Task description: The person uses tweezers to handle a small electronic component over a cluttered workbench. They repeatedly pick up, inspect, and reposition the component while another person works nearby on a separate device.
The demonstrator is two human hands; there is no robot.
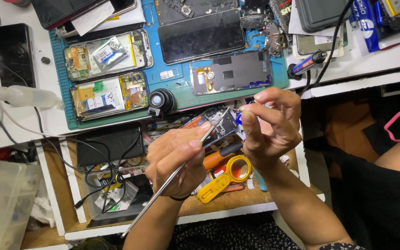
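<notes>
1. Your left hand (pixel 177 159) grips long tweezers (pixel 181 166), tips up at 1 o'clock.
2. Right hand (pixel 269 129) pinches something tiny between thumb and forefinger, can't tell what.
3. Opened phones (pixel 109 76) at 11 o'clock sit unassembled on the blue mat (pixel 181 88), so lots left.

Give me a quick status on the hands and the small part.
Left hand grips tweezers, tips at the part. Right hand pinches a small part in its fingers. Open phones lie on the blue mat behind; nothing blocks.
</notes>
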